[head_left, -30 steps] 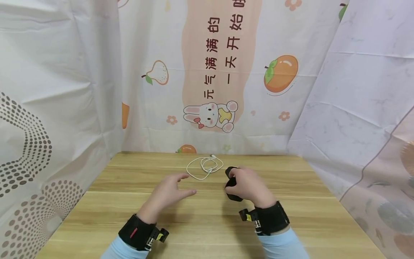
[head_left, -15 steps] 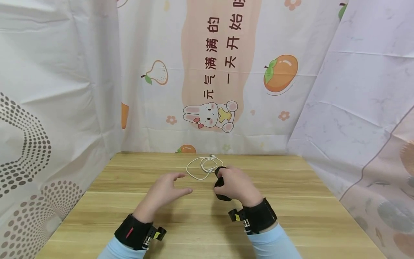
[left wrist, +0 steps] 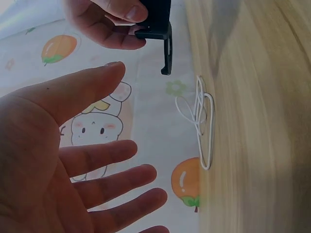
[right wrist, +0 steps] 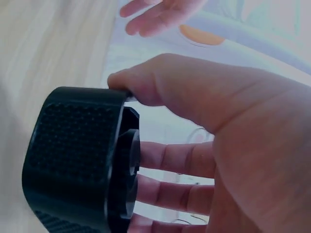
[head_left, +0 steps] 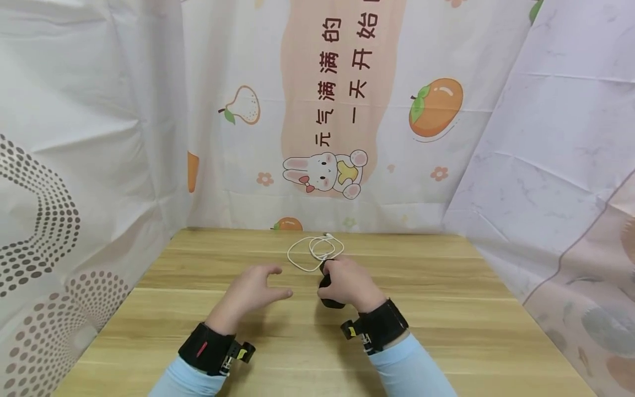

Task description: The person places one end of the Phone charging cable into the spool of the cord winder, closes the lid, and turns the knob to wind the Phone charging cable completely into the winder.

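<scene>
My right hand [head_left: 353, 284] grips a black plastic holder [right wrist: 73, 145], held above the table just right of the middle. Its broad face has a woven-looking texture, and rounded parts show inside its open side in the right wrist view. A hooked arm [left wrist: 167, 53] sticks out from it in the left wrist view. The thumb is on one edge and the fingers are on the other side. My left hand [head_left: 253, 289] hovers to the left, palm toward the holder, fingers spread and touching nothing. What exactly the holder is for cannot be told.
A loosely coiled white cable [left wrist: 212, 128] lies on the wooden table [head_left: 421, 342], beyond the hands near the back edge. Printed cloth curtains [head_left: 238, 165] stand behind the table and at both sides.
My right hand has moved left with the black holder, closer to my left hand. The left hand has drifted slightly left, still spread. The head view has tilted a little; the cable lies as before.
</scene>
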Demonstrator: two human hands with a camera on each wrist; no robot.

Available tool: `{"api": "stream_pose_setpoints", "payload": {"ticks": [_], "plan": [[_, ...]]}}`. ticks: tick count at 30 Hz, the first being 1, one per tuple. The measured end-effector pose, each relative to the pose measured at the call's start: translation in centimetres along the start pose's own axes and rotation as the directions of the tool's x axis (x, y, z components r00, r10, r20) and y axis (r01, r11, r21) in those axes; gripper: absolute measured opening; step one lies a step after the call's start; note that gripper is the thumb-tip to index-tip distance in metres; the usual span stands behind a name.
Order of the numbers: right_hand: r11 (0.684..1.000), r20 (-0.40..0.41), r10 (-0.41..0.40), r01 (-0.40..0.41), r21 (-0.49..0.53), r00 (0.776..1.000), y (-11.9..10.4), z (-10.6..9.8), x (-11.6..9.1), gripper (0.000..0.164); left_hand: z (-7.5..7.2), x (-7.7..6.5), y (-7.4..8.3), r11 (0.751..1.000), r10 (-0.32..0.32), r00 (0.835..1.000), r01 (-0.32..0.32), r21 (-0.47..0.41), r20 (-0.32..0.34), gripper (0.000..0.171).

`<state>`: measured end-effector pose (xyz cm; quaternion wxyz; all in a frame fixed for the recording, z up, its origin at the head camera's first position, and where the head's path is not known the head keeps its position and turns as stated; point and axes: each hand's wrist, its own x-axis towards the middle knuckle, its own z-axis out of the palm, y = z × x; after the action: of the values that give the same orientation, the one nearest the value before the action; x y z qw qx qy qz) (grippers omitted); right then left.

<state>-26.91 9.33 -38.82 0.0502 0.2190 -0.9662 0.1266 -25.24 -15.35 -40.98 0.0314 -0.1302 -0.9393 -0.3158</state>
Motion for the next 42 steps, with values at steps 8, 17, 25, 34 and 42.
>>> {"api": "stream_pose_setpoints", "payload": {"ticks": [8,17,25,34,42], "plan": [[0.999,0.057,0.026,-0.025,-0.021,0.998,-0.2,2.2,0.8,0.027,0.3,0.1,-0.4,1.000,0.006,0.998,-0.007,0.009,0.061,0.066],[0.998,0.100,0.057,-0.056,-0.014,0.993,-0.7,3.6,1.1,0.030,0.6,0.0,-0.8,0.999,-0.008,0.994,0.004,0.041,0.111,0.064],[0.997,0.121,0.077,-0.076,-0.013,0.990,-0.8,4.3,1.0,0.033,0.8,0.0,-0.8,0.997,-0.022,0.992,0.013,0.071,0.122,0.066],[0.998,0.130,0.067,-0.067,-0.003,0.989,-0.7,4.7,0.7,0.029,0.9,0.0,-1.1,0.998,-0.024,0.990,0.014,0.068,0.139,0.068],[0.996,0.141,0.080,-0.074,-0.050,0.987,-0.7,4.4,0.8,0.037,0.8,0.0,-1.0,0.998,-0.043,0.986,0.034,0.061,0.160,0.070]]}}
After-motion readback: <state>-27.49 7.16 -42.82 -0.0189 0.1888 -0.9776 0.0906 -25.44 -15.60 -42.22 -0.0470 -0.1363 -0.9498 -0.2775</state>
